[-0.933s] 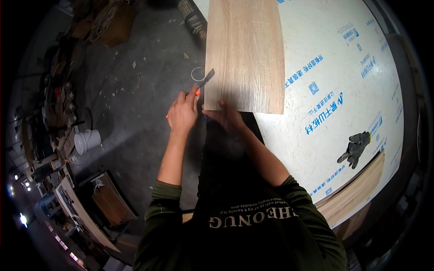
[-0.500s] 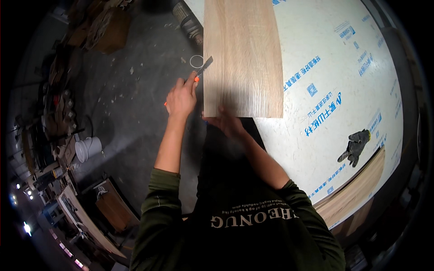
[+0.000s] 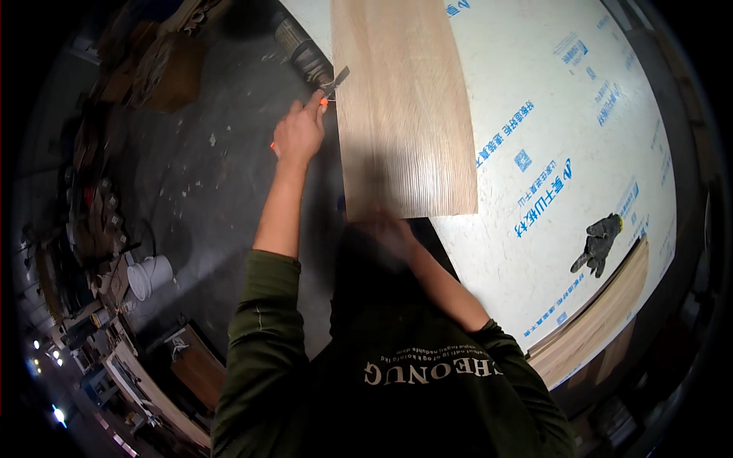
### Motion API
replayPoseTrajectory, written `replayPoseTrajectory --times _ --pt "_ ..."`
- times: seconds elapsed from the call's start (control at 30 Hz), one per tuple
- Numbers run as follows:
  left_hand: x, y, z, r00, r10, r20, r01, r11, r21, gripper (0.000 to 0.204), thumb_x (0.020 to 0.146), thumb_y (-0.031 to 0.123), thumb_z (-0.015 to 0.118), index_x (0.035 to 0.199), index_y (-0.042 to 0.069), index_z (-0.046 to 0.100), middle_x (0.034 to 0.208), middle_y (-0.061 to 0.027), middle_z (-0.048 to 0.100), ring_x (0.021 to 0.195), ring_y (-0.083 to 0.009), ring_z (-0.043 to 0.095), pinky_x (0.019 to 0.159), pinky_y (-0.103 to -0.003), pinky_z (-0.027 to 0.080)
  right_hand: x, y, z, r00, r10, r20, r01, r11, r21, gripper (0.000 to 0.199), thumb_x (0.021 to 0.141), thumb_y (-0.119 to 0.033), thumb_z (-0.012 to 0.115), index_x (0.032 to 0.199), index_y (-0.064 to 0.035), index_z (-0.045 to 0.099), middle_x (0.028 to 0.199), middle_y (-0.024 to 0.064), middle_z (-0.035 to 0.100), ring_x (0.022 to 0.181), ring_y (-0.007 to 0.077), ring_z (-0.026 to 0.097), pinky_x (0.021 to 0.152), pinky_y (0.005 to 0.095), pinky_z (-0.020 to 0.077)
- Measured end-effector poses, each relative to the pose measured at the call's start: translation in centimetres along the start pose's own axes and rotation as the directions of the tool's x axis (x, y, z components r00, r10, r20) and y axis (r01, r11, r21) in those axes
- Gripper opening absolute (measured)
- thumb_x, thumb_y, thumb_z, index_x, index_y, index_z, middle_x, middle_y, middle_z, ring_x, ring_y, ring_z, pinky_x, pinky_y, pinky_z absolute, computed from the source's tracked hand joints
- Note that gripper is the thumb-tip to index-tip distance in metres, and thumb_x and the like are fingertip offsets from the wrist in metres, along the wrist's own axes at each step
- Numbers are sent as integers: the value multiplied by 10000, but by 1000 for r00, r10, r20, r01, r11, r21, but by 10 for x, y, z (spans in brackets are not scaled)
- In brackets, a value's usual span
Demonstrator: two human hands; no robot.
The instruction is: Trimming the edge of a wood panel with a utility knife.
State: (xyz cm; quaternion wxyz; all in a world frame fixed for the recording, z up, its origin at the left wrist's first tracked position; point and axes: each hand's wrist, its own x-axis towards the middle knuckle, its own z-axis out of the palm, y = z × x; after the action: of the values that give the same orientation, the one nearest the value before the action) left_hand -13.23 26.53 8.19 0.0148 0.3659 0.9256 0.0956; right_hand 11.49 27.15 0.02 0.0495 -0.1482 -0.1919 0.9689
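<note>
- Wood-grain board [image 3: 405,114] lay flat along the left side of the white-topped table [image 3: 527,91], its near left corner jutting past the table edge toward the person's body.
- It looked stiff and fairly light for its length, with a fine ribbed grain that should give fingers some grip; its thin edges and corners seemed the parts likeliest to chip. The overhanging near end, or both long edges, looked the best place to take hold.
- Utility knife [image 3: 341,78], dark-bladed with orange parts, reached across the board's left edge; whether the blade touched it could not be told.
- Left hand [image 3: 298,135] was closed around that knife, fingers curled and the index finger laid forward toward the blade. Its forearm ran nearly straight up from the green sleeve [image 3: 263,313], beside the board.
- Right hand [image 3: 388,233] was at the board's near end, blurred and in shadow; how far open it was, or whether it gripped the edge, could not be told. Its forearm slanted up and leftward.
- Dark glove [image 3: 598,243] lay on the table well to the right, near a wood-grain strip [image 3: 599,313].
- White bucket [image 3: 150,276] stood far left on the grey floor [image 3: 206,183].
</note>
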Motion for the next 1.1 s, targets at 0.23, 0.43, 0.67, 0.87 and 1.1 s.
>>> replayPoseTrajectory --times 0.23,0.43,0.67,0.87,1.1 --pt "53 -5 3 999 32 -37 -33 999 -33 355 944 373 502 1266 256 594 1025 -149 626 885 -371 642 765 -477 520 -2 27 -23 988 11 -156 -18 999 -43 492 1001 -316 450 1381 -17 357 1311 151 514 1198 298 531 1020 449 433" --pt "-16 13 4 992 128 5 -126 985 -116 350 917 310 557 1257 235 593 972 -133 613 798 -363 643 684 -467 526 -121 -48 19 815 217 -538 -269 963 -18 556 1014 -387 403 1345 60 409 1252 220 573 1100 332 594 979 415 464" --pt "-157 61 19 988 150 43 -139 969 -204 374 917 288 579 1285 218 564 918 -110 566 758 -307 618 666 -421 522 -250 -182 24 868 95 -488 -459 528 -715 289 907 -217 631 1116 -20 668 1020 88 701 987 191 641 904 320 491" --pt "-164 78 17 996 88 16 -84 982 -169 355 905 260 603 1256 204 586 917 -87 571 765 -276 627 665 -400 523 -85 -221 -51 530 -847 -43 -513 -280 -812 625 770 -450 720 1210 -20 609 1080 174 591 1016 326 543 915 423 431" --pt "-174 52 17 990 -86 -108 64 979 -192 353 896 260 602 1244 201 584 882 -95 571 721 -304 620 628 -416 525 -22 -175 -13 464 -885 -26 -572 -277 -772 728 711 -521 743 1248 -54 594 1079 145 539 1028 302 494 930 436 397"
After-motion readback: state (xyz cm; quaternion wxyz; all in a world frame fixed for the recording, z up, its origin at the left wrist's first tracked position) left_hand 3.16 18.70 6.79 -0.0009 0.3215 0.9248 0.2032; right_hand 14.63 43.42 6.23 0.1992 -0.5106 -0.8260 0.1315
